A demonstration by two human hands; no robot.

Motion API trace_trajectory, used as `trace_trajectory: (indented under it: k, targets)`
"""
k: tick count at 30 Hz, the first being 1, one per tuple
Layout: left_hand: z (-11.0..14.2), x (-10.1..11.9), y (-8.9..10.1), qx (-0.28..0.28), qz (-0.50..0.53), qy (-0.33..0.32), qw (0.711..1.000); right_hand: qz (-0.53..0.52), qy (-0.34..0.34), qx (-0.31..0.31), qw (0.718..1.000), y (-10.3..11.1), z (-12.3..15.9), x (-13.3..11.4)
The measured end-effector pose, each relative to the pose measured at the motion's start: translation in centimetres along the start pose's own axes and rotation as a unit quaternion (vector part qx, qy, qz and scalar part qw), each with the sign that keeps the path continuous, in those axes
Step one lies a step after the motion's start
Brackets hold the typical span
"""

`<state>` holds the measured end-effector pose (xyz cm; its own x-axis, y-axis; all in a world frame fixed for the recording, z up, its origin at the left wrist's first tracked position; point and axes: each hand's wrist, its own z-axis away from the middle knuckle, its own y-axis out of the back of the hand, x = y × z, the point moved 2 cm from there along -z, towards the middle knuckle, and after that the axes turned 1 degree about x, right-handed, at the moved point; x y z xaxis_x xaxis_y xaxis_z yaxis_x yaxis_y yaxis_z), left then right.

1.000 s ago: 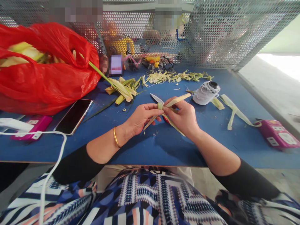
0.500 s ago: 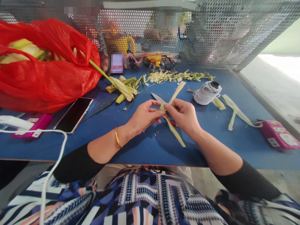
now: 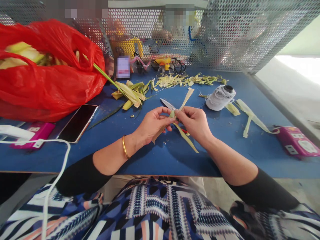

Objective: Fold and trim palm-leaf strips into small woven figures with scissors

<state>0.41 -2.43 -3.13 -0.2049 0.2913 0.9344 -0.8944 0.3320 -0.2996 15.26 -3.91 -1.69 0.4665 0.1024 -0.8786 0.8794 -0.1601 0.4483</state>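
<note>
Both hands meet over the middle of the blue table, pinching a folded piece of corn husk (image 3: pixel 172 114) between them. My left hand (image 3: pixel 156 124), with a gold bangle at the wrist, is closed on its left side with thumb and fingers. Opposite it, my right hand (image 3: pixel 193 121) is closed on the husk's right side. One pale strip (image 3: pixel 187 99) of the husk points up and away; another strip (image 3: pixel 188 140) hangs down toward me. Beneath the hands lie scissors (image 3: pixel 168 104), blades toward the back, their red handles mostly hidden.
A red plastic bag (image 3: pixel 62 90) of husks fills the left, with a phone (image 3: pixel 78 123) before it. Loose husks (image 3: pixel 131 96) and shredded scraps (image 3: pixel 172 80) lie farther back. Right are a white thread spool (image 3: pixel 220 97), cut husk strips (image 3: pixel 252 116) and a magenta box (image 3: pixel 297 140). Perforated mesh (image 3: pixel 230 40) stands behind.
The upper husk strip has swung from pointing right to pointing more upward. The fold between my fingers has turned slightly. Both hands keep their pinch in nearly the same place.
</note>
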Motion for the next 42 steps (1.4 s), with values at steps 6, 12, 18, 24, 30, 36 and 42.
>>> trace_trajectory:
  k: [6, 12, 18, 24, 30, 36, 42]
  targets:
    - [-0.1, 0.1, 0.0, -0.015, 0.041, 0.006, 0.999, -0.019, -0.046, -0.015, 0.999, 0.0, -0.2, 0.0]
    - [0.2, 0.2, -0.1, -0.01, 0.054, 0.016, 0.998, 0.01, -0.029, 0.015, 0.999, 0.1, -0.3, 0.1]
    - [0.2, -0.1, -0.1, 0.016, 0.018, 0.001, 1.0, 0.0, 0.003, 0.028, 1.0, 0.2, -0.5, 0.2]
    - [-0.1, 0.3, 0.2, 0.051, 0.045, 0.01, 0.998, -0.119, -0.005, -0.093, 0.988, 2.1, -0.9, -0.9]
    - [-0.2, 0.4, 0.4, 0.059, 0.048, 0.008, 0.997, -0.167, -0.001, -0.234, 0.958, 2.3, -0.8, -0.9]
    - [-0.1, 0.4, 0.3, 0.058, 0.027, -0.012, 0.998, -0.108, 0.122, -0.1, 0.982, 2.4, -0.7, -1.5]
    - [-0.1, 0.4, 0.3, 0.063, -0.011, 0.0, 0.998, -0.184, 0.1, -0.002, 0.978, 2.4, -0.7, -1.3]
